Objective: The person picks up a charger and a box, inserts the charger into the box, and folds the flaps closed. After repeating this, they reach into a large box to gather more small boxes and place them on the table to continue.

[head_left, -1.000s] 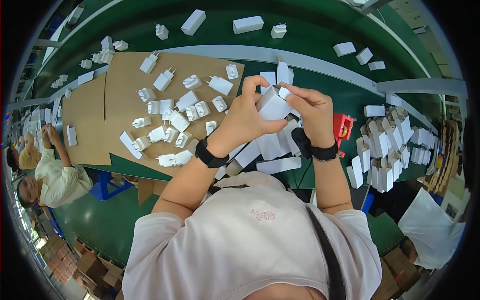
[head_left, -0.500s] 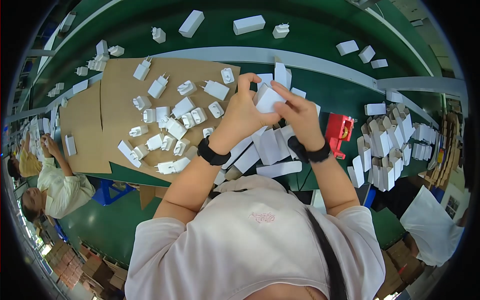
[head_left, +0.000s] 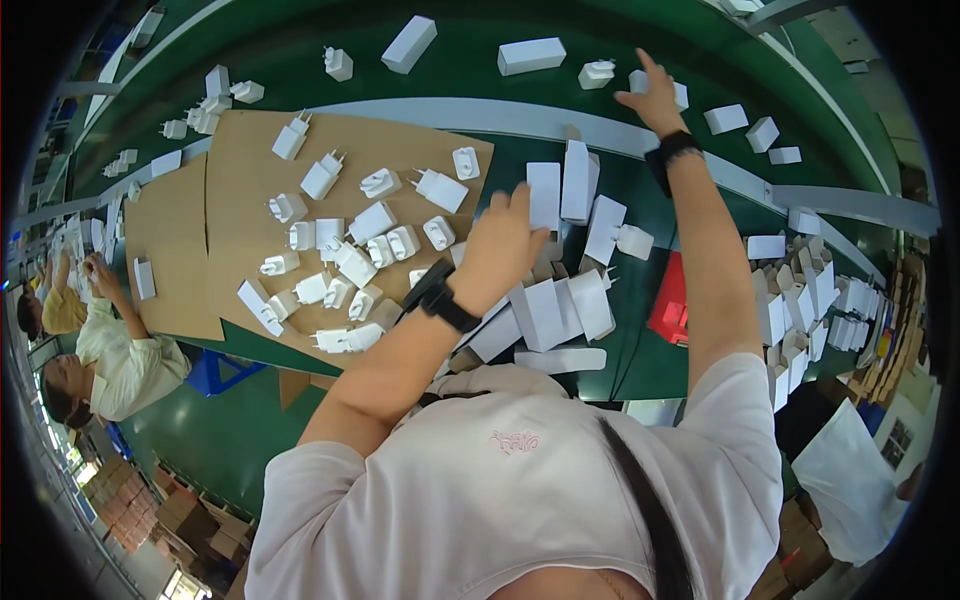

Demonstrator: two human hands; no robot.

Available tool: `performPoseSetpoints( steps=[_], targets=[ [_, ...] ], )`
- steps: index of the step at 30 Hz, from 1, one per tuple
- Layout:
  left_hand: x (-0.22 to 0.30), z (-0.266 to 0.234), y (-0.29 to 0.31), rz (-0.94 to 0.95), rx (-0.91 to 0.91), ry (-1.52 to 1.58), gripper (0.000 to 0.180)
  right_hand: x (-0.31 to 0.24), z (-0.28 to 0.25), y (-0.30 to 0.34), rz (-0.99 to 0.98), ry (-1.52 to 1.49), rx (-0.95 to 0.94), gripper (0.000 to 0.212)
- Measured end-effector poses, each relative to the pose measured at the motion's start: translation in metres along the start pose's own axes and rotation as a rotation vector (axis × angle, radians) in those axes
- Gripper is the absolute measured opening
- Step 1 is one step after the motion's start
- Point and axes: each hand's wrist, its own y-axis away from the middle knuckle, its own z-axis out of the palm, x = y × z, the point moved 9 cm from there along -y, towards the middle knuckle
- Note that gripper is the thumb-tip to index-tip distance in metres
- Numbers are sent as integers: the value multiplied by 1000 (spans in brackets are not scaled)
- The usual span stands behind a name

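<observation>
My right hand (head_left: 655,100) reaches out over the far green surface with its fingers apart. Partly hidden behind it, a small white box (head_left: 681,96) lies on that surface. My left hand (head_left: 497,250) hovers over the near table, its thumb and fingers apart. Its fingertips are beside an upright white box (head_left: 543,197); whether they touch it I cannot tell. Another tall white box (head_left: 577,182) stands to the right of that one. Below the left hand lie several open white boxes (head_left: 540,315). A white charger plug (head_left: 634,242) rests against a box on the right.
Many white charger plugs (head_left: 355,263) lie scattered on brown cardboard (head_left: 240,180) to the left. A red tape dispenser (head_left: 669,305) sits beneath my right arm. Farther right is a stack of open white boxes (head_left: 800,290). A pale rail (head_left: 440,110) separates the two green surfaces.
Both hands were together round a white box. My right hand has moved away and to the right, where a white box now lies under it. The left has lowered toward the near boxes.
</observation>
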Motion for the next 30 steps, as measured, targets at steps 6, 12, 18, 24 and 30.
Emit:
performPoseSetpoints(
  steps=[6,12,18,24,30],
  targets=[
    [25,5,-49,213,64,-393,66,-52,2,-4,16,70,-35,60],
    [28,15,-52,331,84,-673,40,-77,-82,47,128,-723,-55,41],
    [54,-24,-14,393,-24,-459,19,-103,-119,140,282,-1074,-273,45],
    [62,-87,13,280,59,208,37,-128,-163,172,224,-1172,-235,46],
    [64,-78,37,377,144,235,41,-155,-192,176,69,-1022,-131,36]
  ],
)
